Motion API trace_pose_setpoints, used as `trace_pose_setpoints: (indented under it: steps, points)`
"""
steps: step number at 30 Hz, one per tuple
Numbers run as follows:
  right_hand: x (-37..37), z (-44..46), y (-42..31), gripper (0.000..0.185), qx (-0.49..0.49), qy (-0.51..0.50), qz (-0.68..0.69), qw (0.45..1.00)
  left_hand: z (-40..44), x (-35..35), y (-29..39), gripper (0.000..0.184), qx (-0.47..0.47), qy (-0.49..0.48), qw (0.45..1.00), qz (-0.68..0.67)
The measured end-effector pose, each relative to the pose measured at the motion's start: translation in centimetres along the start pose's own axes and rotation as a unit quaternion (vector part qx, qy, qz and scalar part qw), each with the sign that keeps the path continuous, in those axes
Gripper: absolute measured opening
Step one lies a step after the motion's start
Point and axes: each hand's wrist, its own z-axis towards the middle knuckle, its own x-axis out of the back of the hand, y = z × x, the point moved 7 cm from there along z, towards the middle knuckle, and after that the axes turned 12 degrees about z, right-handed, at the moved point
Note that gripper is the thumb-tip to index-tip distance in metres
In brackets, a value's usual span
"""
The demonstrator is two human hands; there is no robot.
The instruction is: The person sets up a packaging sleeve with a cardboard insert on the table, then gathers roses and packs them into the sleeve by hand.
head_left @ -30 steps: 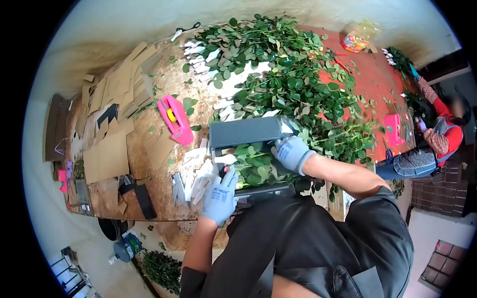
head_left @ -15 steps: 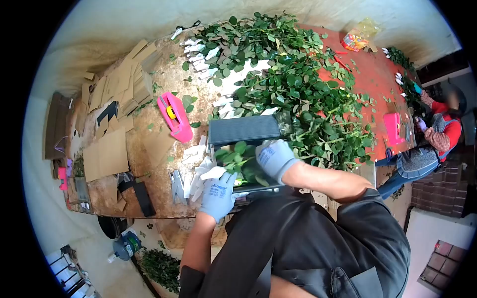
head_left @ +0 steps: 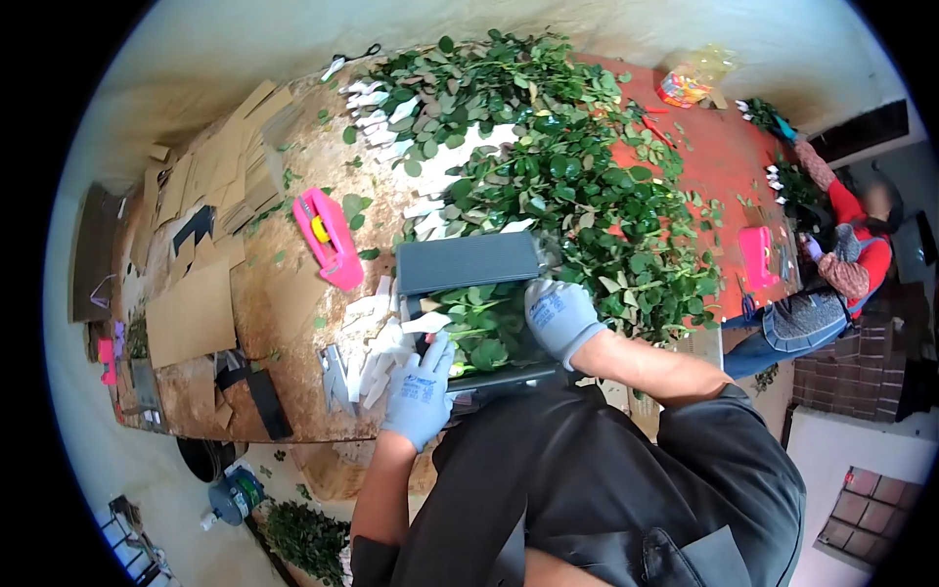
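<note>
Now a leafy bunch is flanked by two gloved hands

At the far left, cardboard (head_left: 191, 313) is seen spread in sheets and stacks over the table (head_left: 284, 338), with a black strip (head_left: 269, 404) laid near the edge. Next, a pink dispenser (head_left: 337, 262) is passed, tilted, with yellow showing inside. White wraps (head_left: 386, 344) are scattered just beside the left hand (head_left: 416, 396), whose fingertips are brought to the white end of the bunch (head_left: 484, 342); how firmly they are pressed cannot be made out.

And the bunch itself? Its leaves are framed between a dark block (head_left: 468, 262) on the far side and a dark bar (head_left: 509, 378) by the body. At its right end the right hand (head_left: 562, 318) is placed, well apart from the left, fingers curled; whether anything is gripped is hidden.

Beyond, a big leafy heap (head_left: 597, 196) is piled, its right side spilled onto red surface (head_left: 719, 191). Farther right, a second pink dispenser (head_left: 755, 256) is passed, and more leaves are being handled by a co-worker (head_left: 861, 249) in red.
</note>
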Motion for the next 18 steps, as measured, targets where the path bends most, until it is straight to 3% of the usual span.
trace_pose_setpoints:
  steps: [4,7,10,12,16,18]
  points:
    - [4.6,-1.5,-1.8,0.014,0.001,0.010,0.038,0.999,0.0,-0.1,0.2,0.068,-0.001,-0.011,1.000,-0.008]
    - [5.1,-0.4,-5.2,0.024,0.115,0.072,0.111,0.985,0.1,0.1,0.3,0.067,-0.009,-0.021,1.000,-0.005]
    - [0.0,2.2,-6.2,0.040,0.211,0.140,0.023,0.967,0.1,0.2,0.5,0.068,0.000,-0.039,0.999,-0.001]
    - [-1.9,3.3,-5.3,0.032,0.213,0.147,0.060,0.964,0.1,0.1,0.4,0.070,-0.033,-0.003,0.997,0.063]
    - [-2.4,3.6,-5.2,0.020,0.245,0.110,0.109,0.957,0.0,0.8,0.6,0.070,-0.020,-0.004,0.999,0.049]
    - [-1.2,3.2,-5.8,0.029,0.252,0.072,0.079,0.962,0.0,0.4,0.4,0.071,-0.017,-0.004,0.999,0.051]
